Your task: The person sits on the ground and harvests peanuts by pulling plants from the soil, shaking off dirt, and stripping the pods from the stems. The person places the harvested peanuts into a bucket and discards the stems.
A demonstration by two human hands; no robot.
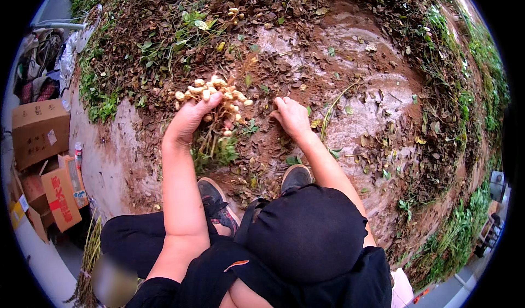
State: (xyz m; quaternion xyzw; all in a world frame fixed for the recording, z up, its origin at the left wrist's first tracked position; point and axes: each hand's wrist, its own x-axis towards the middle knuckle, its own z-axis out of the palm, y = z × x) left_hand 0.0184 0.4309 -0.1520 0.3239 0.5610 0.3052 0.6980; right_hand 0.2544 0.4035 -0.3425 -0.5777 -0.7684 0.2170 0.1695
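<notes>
A cluster of peanuts in their shells [209,90] is gripped in my left hand [190,115], thumb across the pods and roots. The plant's green leafy stems [215,148] hang below that hand, over my left shoe. To the right, my right hand [292,115] is raised over the littered ground, fingers curled inward. Whether something small sits between its fingertips, I cannot tell. Loose soil and dry leaves lie between and beneath the two hands. A few more peanuts [234,13] rest on the leaf heap farther forward.
Heaps of leafy plants [123,49] rise at the front left, with more [447,62] along the right. Cardboard boxes [41,123] stand at the far left, near a bundle of dry stalks [88,250]. My shoes [296,176] are close below my hands.
</notes>
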